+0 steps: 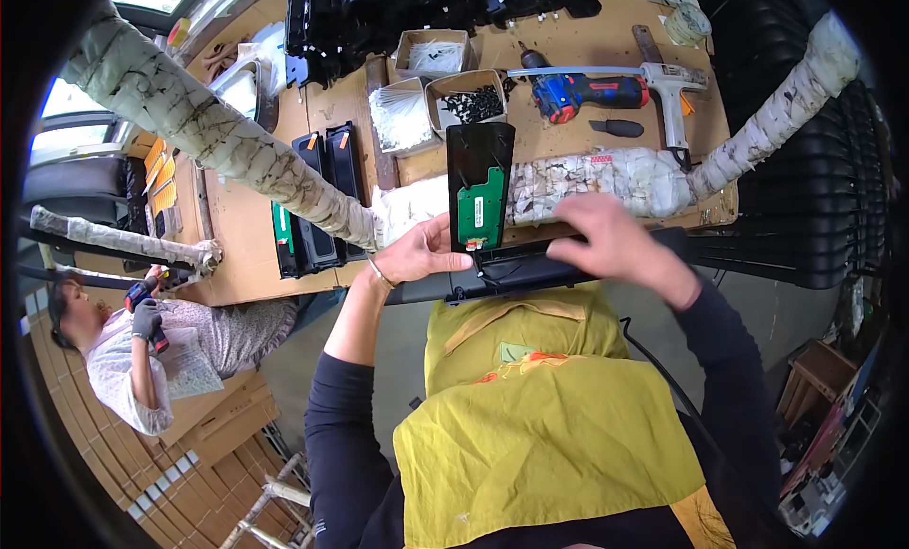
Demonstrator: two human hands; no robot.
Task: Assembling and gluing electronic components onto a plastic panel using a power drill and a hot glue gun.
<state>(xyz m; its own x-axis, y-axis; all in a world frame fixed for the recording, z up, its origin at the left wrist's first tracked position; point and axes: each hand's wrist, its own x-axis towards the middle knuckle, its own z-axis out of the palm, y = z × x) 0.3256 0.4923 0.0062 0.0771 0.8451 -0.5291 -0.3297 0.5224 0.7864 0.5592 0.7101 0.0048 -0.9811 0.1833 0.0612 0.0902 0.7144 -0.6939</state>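
Two hands are on the job, both at the near edge of the bench. Between them lies a long black plastic housing, its long axis running left to right along that edge, right in front of the yellow apron. Standing up from it, pointing away from the person, is a black panel carrying a green circuit board; that piece runs crosswise to the housing.

The left hand sits just left of the green board, thumb and fingers spread and pressing against the panel's lower left edge, bracing rather than clamping. The right hand lies over the housing's top to the right of the board, fingers curled down onto it; it is blurred, so I cannot tell whether it truly grips. The left hand is the nearer one to the board; the board lies to its right.

Further out: two open cardboard boxes, one of black screws, one of pale small parts. A blue and red cordless driver and a pale glue gun lie beyond, well apart from the hands. A wrapped padded bar runs just behind the housing. Off to the left, a co-worker holds another driver.
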